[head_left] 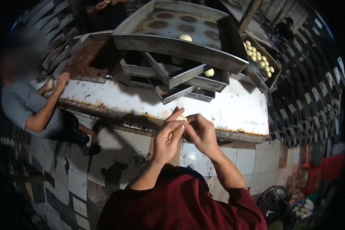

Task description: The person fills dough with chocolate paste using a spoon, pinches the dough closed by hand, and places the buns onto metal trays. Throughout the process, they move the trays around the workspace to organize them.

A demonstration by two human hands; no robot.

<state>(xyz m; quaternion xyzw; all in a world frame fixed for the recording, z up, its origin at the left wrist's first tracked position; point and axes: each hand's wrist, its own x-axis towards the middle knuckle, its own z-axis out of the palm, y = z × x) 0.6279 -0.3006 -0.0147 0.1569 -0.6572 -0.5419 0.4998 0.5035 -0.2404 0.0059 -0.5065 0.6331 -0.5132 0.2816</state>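
My left hand [168, 138] and my right hand [201, 134] meet at the near edge of the white table [241, 106]. Between their fingers is a small pale piece of dough [181, 118], mostly covered by the fingers. Beyond them, metal trays are stacked crosswise. The top tray [172, 41] has dark round marks on its bottom and one pale dough ball [185, 38] near its front wall. Another dough ball [209, 72] sits in a lower tray [212, 83].
At the left, a co-worker in a grey shirt [30, 103] stands by the table, hands near a brown board [89, 57]. A tray [257, 78] with several dough balls [258, 57] lies at the right. Racks line the right side; a red crate [331, 167] stands low right.
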